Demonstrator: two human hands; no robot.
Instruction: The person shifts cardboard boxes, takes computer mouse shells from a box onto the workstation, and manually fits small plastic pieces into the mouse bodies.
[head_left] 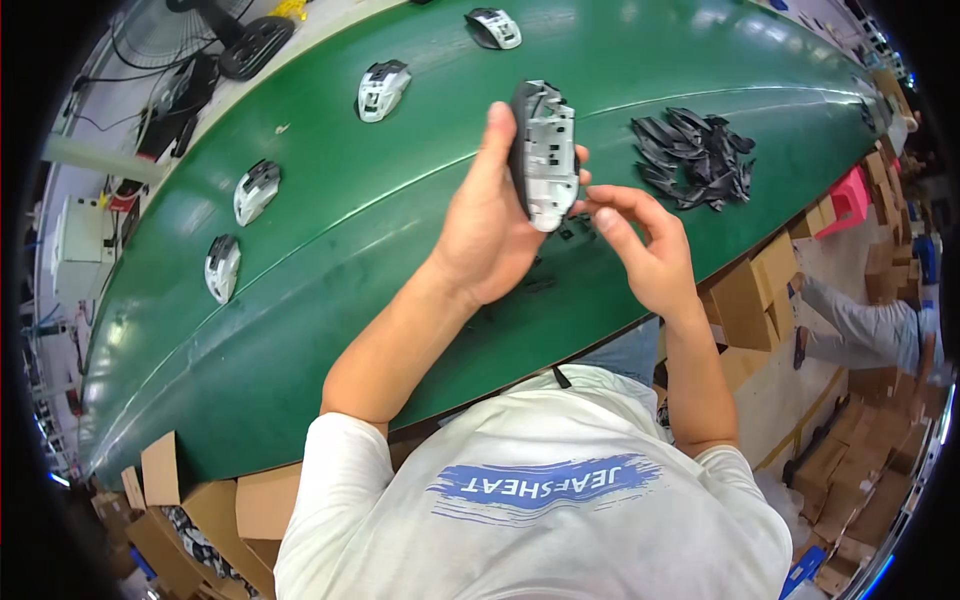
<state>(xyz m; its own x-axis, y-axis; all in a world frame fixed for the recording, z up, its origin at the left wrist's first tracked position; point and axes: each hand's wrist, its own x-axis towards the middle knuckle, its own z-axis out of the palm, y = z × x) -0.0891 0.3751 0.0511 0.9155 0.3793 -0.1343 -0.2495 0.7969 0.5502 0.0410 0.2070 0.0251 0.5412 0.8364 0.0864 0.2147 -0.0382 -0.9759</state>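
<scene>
My left hand (487,235) is wrapped round a computer mouse shell (550,160), silvery white with a black side. The shell stands lengthwise between my thumb and fingers, its slotted, ribbed face showing. Close to its lower end is my right hand (652,250), with the thumb and forefinger curled toward each other in a pinch. Whatever lies between those fingertips is too small to make out. Under the hands, small black parts (575,230) lie on the green tabletop (370,290), partly hidden. A loose pile of curved black plastic pieces (695,158) lies to the right.
Other mouse shells (383,90) lie spaced out along the table's far and left side. A black fan (240,40) stands beyond the far left edge. Open cardboard boxes (745,300) flank the table at right and lower left. Another person's legs (850,325) show at right.
</scene>
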